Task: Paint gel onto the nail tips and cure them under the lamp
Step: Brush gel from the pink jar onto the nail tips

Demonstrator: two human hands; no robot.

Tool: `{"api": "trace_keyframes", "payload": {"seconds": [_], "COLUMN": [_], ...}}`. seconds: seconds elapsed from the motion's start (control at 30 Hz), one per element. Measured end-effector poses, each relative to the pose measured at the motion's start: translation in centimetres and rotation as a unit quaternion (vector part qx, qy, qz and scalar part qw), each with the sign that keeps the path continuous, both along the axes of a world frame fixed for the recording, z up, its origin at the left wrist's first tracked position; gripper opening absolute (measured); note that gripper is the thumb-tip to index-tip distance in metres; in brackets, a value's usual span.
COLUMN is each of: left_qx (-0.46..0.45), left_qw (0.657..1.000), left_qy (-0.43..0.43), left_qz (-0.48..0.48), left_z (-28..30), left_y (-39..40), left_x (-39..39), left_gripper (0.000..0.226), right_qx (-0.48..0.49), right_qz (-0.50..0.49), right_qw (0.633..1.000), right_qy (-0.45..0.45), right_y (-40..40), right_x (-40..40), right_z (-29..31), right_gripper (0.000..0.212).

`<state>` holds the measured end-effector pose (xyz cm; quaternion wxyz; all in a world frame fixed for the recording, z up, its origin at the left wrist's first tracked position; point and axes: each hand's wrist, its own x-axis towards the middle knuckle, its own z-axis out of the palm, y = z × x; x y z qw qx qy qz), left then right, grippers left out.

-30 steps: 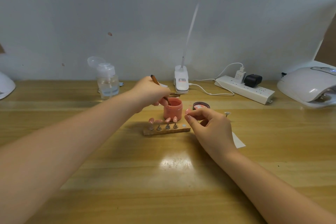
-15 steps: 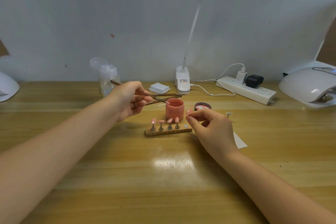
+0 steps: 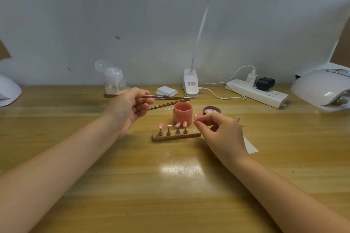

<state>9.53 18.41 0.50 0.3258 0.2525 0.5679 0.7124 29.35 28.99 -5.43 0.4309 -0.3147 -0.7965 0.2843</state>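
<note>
Nearest the viewer, across the glossy yellow wooden tabletop (image 3: 170, 185), two bare forearms are extended toward the work, and the risks are best judged from the hands at their ends. A single pink pointed nail tip (image 3: 196, 117) is pinched between the thumb and forefinger of the right hand (image 3: 220, 128), the remaining fingers being curled loosely below; since so small a piece is held by its edge alone, it could be dropped or smeared if the pinch is shifted while gel is applied. Just to the left, a short wooden holder bar (image 3: 176, 136) is seen with four pink nail tips (image 3: 172, 126) raised on small metal pegs; these could be knocked or marked if either hand is lowered carelessly over them. The left hand (image 3: 128, 108) is held raised, palm turned inward, with a thin copper-handled gel brush (image 3: 151, 96) pinched between thumb and forefinger and the other fingers bent and slightly apart; the bristle end is pointed right, above and behind the open coral-pink gel jar (image 3: 183, 114), so a drip onto the table appears possible. Whether gel is loaded on the bristles cannot be told. Far right, the white domed curing lamp (image 3: 322, 89) stands well apart, so wet tips would have to be carried some way.
</note>
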Motion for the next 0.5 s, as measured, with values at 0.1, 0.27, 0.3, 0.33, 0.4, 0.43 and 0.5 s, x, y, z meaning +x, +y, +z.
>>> {"api": "trace_keyframes", "payload": {"seconds": [0.1,0.27,0.3,0.33,0.4,0.43,0.5], "left_qx": [0.068,0.106,0.099,0.093,0.091,0.092,0.087], "left_qw": [0.986,0.92,0.907,0.895,0.874,0.867,0.857], "left_qy": [0.155,0.376,0.41,0.437,0.477,0.49,0.508], "left_qz": [0.006,-0.014,-0.013,-0.011,-0.009,-0.011,-0.02], "left_z": [-0.9,-2.5,-2.7,-2.9,-3.0,-3.1,-3.2], "left_y": [-1.5,-3.4,-3.6,-3.7,-3.7,-3.7,-3.7], "left_x": [1.8,5.7,6.0,6.2,6.3,6.4,6.5], "left_gripper": [0.016,0.015,0.016,0.017,0.019,0.019,0.019], "right_qx": [-0.001,0.001,0.003,0.006,0.01,0.013,0.02], "right_qz": [0.001,-0.001,-0.001,-0.001,-0.001,-0.001,-0.001], "right_qw": [1.0,1.0,1.0,1.0,1.0,1.0,1.0], "right_qy": [0.002,0.004,0.004,0.003,0.0,-0.002,-0.004], "right_y": [0.0,0.0,-0.1,-0.1,-0.1,-0.1,-0.1], "right_x": [0.0,0.1,0.1,0.1,0.1,0.1,0.1], "right_z": [0.0,0.0,0.0,0.0,0.0,0.0,0.0], "right_gripper": [0.006,0.006,0.006,0.006,0.007,0.007,0.007]}}
